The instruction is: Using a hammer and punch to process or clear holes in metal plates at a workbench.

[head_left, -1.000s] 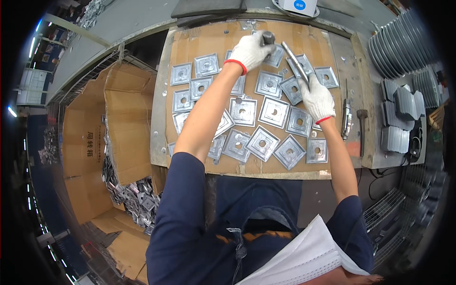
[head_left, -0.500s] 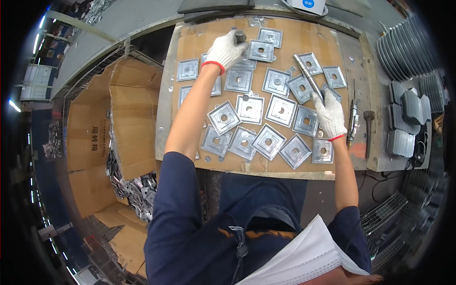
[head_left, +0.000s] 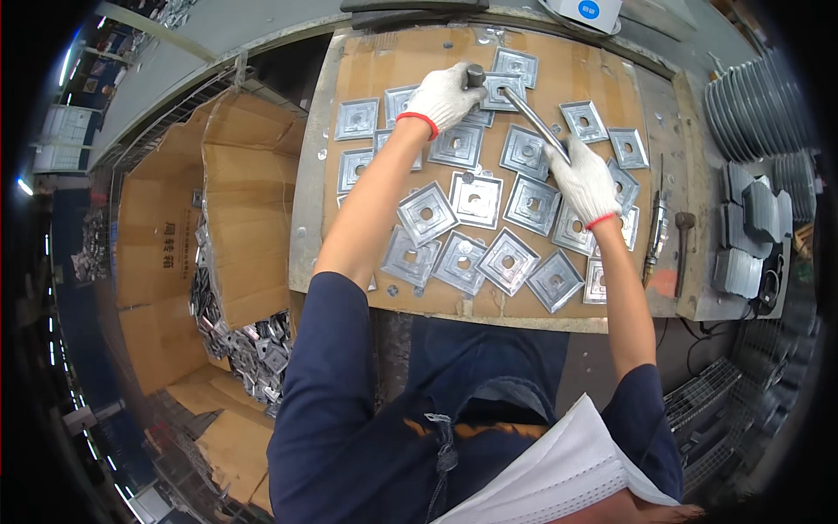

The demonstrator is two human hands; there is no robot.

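Both my hands wear white knitted gloves with red cuffs. My left hand (head_left: 443, 98) is closed around a short dark grey cylinder (head_left: 476, 75), its end showing past the fingers. In my right hand (head_left: 583, 179) is a shiny metal rod (head_left: 534, 120), slanting away to the left. The rod's tip lies over the middle of a square metal plate (head_left: 502, 99) with a raised rim; I cannot tell whether it touches. Several similar plates, most with a visible centre hole, are spread over the cardboard sheet (head_left: 384, 57), such as a plate (head_left: 427, 199) nearer to me.
A large carton (head_left: 249, 218) holding many small metal parts (head_left: 266, 349) stands left of the bench. Along the right edge lie a slim metal tool (head_left: 656, 231) and a hammer-like tool (head_left: 684, 249). Stacked grey plates (head_left: 755, 100) stand farther right. A white device (head_left: 583, 13) sits at the back.
My right hand has swung the rod left and away, from above the right-hand plates to a far plate. My left hand, still around the cylinder, has shifted a little right and nearer.
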